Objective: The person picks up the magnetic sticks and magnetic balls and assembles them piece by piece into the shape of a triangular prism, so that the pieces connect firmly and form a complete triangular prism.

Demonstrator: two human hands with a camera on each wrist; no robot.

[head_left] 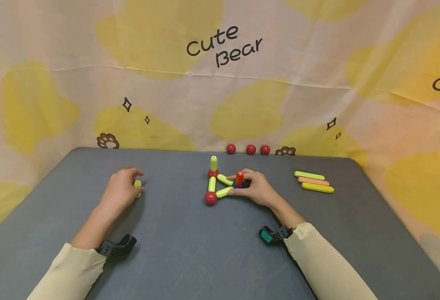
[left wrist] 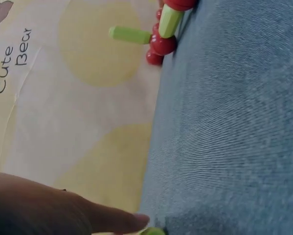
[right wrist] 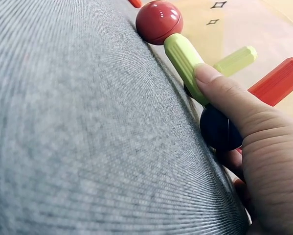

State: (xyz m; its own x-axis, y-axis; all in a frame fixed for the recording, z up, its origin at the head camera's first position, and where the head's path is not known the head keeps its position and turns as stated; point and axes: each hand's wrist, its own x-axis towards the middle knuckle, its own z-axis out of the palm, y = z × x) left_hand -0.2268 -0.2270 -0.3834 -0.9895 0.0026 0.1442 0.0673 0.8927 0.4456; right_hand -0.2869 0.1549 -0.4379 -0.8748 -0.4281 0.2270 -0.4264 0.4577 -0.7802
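Note:
A triangle of yellow-green magnetic building sticks (head_left: 212,184) lies on the table, with a front red ball (head_left: 210,198), a rear red ball (head_left: 213,173) and a dark blue ball (right wrist: 219,128) at its corners. One yellow-green stick (head_left: 214,163) stands upright on the rear ball, and a red stick (head_left: 239,178) stands on the blue one. My right hand (head_left: 256,188) grips the triangle around the blue corner, its thumb on a green stick (right wrist: 183,61). To the left, my left hand (head_left: 118,189) pinches a short yellow-green stick (head_left: 138,188), with something red partly hidden behind the fingers.
Three red balls (head_left: 251,149) sit along the table's far edge. Three longer sticks (head_left: 315,182), yellow-green, pink and yellow, lie side by side on the right. A printed cloth (head_left: 160,104) hangs behind the grey table (head_left: 190,258).

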